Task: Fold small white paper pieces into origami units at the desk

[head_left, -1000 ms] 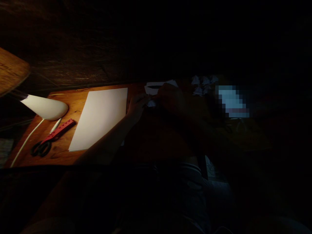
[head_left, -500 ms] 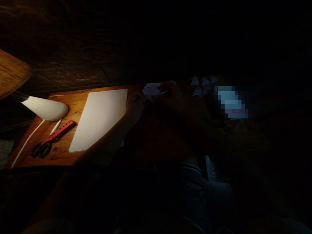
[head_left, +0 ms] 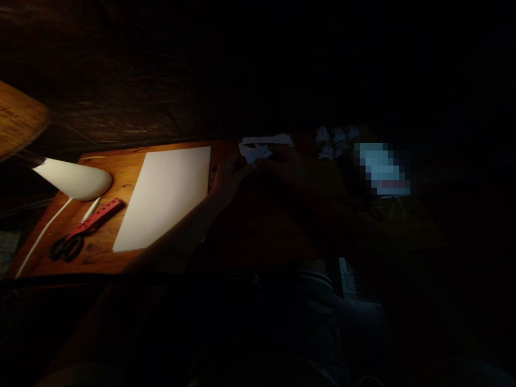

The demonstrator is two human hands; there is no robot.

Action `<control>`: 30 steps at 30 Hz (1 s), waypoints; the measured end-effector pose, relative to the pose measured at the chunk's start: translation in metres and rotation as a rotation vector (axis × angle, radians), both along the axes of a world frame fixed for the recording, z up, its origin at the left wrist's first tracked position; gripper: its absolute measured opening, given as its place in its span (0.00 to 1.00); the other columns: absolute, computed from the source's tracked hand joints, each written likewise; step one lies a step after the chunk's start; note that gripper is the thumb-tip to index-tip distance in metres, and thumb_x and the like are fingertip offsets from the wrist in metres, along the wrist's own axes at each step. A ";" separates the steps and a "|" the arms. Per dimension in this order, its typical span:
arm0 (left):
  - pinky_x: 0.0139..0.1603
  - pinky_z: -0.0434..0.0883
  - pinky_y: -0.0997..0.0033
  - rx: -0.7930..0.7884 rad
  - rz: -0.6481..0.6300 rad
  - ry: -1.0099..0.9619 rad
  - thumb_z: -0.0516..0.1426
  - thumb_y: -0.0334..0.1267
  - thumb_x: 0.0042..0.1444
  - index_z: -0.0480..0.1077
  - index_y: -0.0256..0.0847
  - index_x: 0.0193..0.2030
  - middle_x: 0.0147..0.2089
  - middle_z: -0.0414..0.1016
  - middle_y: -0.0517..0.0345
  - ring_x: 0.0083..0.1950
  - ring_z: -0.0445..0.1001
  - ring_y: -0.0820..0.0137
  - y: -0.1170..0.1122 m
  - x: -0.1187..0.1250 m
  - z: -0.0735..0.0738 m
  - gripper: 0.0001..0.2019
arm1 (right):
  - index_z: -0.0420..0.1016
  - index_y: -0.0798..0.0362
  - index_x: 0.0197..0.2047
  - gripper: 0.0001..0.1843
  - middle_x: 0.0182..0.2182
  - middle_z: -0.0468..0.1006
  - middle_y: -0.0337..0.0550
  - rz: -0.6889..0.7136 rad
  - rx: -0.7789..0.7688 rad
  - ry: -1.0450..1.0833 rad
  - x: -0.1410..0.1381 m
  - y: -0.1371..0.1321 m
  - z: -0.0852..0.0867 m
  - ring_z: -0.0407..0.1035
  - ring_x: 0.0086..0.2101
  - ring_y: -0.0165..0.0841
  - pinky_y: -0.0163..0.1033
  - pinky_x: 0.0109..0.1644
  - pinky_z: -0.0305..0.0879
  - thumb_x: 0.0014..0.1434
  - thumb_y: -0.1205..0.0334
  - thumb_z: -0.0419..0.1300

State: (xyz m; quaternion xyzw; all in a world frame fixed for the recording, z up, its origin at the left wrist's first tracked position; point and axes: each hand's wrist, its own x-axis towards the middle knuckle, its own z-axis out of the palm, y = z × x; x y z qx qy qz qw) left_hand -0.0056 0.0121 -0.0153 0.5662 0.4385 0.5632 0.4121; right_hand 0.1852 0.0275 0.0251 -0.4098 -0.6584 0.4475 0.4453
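The scene is very dark. My left hand point(head_left: 229, 177) rests on the wooden desk point(head_left: 121, 166) just right of a large white sheet of paper point(head_left: 167, 194), its fingers curled toward a small white piece of paper point(head_left: 255, 152). My right hand point(head_left: 287, 164) lies in shadow beside it, its fingertips touching the same small paper. Whether either hand truly grips the paper is lost in the dark. A flat white paper piece point(head_left: 268, 140) lies just behind.
A white lamp head point(head_left: 74, 181) lights the desk's left end, its cord point(head_left: 40, 235) running toward me. Black-handled scissors point(head_left: 66, 246), a red ruler point(head_left: 97, 216) and a pen point(head_left: 91, 208) lie there. Several small folded paper shapes point(head_left: 335, 138) sit at the back right.
The small paper, raised between both hands half a second ago, now lies lower and farther back on the desk. Both hands have dropped slightly with it.
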 end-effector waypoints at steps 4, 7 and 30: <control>0.41 0.75 0.68 0.149 0.093 0.091 0.74 0.52 0.53 0.69 0.46 0.42 0.40 0.75 0.59 0.43 0.78 0.66 -0.010 0.003 0.011 0.22 | 0.82 0.55 0.33 0.18 0.31 0.83 0.43 0.055 -0.050 -0.066 0.002 0.003 -0.001 0.76 0.34 0.35 0.39 0.39 0.74 0.56 0.49 0.78; 0.40 0.74 0.69 0.177 0.129 0.165 0.73 0.49 0.53 0.68 0.46 0.41 0.37 0.74 0.60 0.42 0.77 0.66 -0.013 0.005 0.018 0.21 | 0.81 0.53 0.32 0.20 0.29 0.82 0.42 0.073 -0.078 -0.080 0.003 0.003 -0.001 0.76 0.32 0.34 0.38 0.37 0.74 0.55 0.46 0.78; 0.32 0.71 0.76 0.241 0.285 0.263 0.69 0.37 0.55 0.73 0.43 0.37 0.32 0.77 0.63 0.33 0.77 0.72 -0.019 0.006 0.021 0.09 | 0.81 0.53 0.31 0.13 0.29 0.82 0.42 0.044 -0.072 -0.066 -0.005 -0.007 0.004 0.75 0.33 0.35 0.39 0.38 0.73 0.56 0.55 0.75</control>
